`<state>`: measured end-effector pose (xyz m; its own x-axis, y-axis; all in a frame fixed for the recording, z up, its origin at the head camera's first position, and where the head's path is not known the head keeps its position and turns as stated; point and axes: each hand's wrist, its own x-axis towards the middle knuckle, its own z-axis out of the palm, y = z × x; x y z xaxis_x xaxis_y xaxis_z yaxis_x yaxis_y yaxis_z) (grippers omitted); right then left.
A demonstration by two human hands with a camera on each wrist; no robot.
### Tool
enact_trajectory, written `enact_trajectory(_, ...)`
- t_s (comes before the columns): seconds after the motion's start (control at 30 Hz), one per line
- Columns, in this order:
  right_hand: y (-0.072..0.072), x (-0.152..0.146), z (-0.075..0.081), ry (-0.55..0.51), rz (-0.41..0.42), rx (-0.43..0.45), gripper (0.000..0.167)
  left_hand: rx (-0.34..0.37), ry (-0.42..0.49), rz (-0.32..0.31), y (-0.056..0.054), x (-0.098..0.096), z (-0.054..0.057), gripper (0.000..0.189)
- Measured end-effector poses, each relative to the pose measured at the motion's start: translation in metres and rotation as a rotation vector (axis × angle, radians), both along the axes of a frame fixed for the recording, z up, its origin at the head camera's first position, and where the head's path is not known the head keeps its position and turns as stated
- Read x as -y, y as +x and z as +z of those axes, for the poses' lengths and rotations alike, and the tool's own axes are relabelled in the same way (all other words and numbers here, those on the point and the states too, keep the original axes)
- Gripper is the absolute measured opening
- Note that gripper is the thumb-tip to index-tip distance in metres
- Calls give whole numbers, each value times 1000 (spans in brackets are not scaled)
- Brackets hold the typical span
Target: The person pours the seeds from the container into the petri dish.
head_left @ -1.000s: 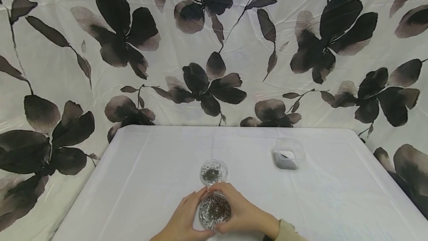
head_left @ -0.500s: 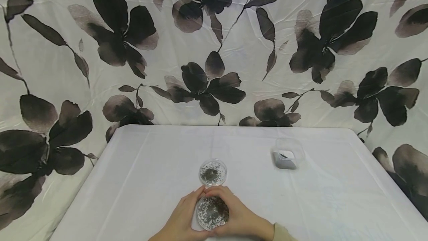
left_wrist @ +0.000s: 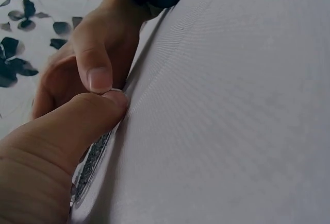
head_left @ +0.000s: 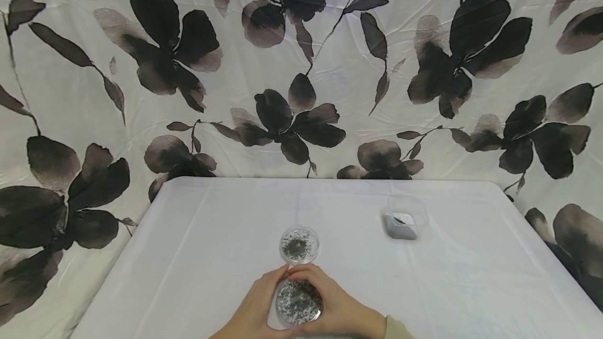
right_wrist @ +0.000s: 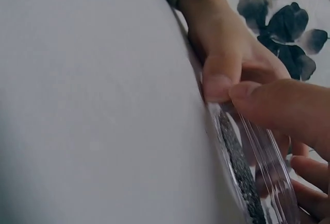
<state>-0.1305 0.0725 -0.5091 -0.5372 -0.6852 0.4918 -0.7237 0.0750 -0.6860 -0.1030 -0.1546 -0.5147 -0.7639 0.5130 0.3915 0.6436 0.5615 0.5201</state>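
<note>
Near the front of the table, both hands encircle a round clear dish (head_left: 299, 305) holding dark granules and white flecks. My left hand (head_left: 256, 302) curves around its left side, and my right hand (head_left: 341, 302) grips the right. Their fingertips meet at its far edge and their thumbs at its near edge. In the right wrist view, the dish (right_wrist: 242, 167) shows from the side, with a dark layer inside and ridged clear plastic along one side. Mostly hidden by the left thumb is the dish (left_wrist: 95, 159) in the left wrist view. A second, similar dish (head_left: 299, 245) sits just beyond the fingertips.
A clear squarish container (head_left: 402, 218) with something grey inside stands at the back right of the white-covered table (head_left: 212, 245). Behind the table's far edge hangs a floral cloth (head_left: 301, 56).
Both hands and the held dish have shifted slightly toward the body. My right fingers cover more of its far rim, and its surface shows a different sheen. The other containers remain in place.
</note>
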Motion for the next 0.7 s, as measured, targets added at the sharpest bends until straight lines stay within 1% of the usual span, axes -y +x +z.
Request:
enact_trajectory(0.1,-2,-7,4,28,7,-7,86,14,6,-15,0,0,0,114)
enact_trajectory(0.17,-2,-13,8,62,8,29,88,7,7,-27,-1,-1,1,113)
enact_trajectory(0.27,-2,-23,12,113,6,118,90,47,7,-30,0,0,1,112)
enact_trajectory(0.33,-3,-30,14,136,-3,150,91,50,-4,-30,-1,1,1,111)
enact_trajectory(0.4,-5,-38,16,146,-11,149,92,54,-10,-22,-1,2,1,109)
enact_trajectory(0.43,-6,-42,17,149,-19,132,91,39,-15,-23,-1,2,1,107)
enact_trajectory(0.53,-10,-55,20,170,-63,124,89,-30,-30,-32,-1,3,-1,99)
enact_trajectory(0.63,-16,-68,22,192,-115,111,87,-116,-56,-64,-2,5,-2,83)
enact_trajectory(0.7,-21,-76,24,204,-155,112,87,-157,-81,-94,-4,6,1,71)
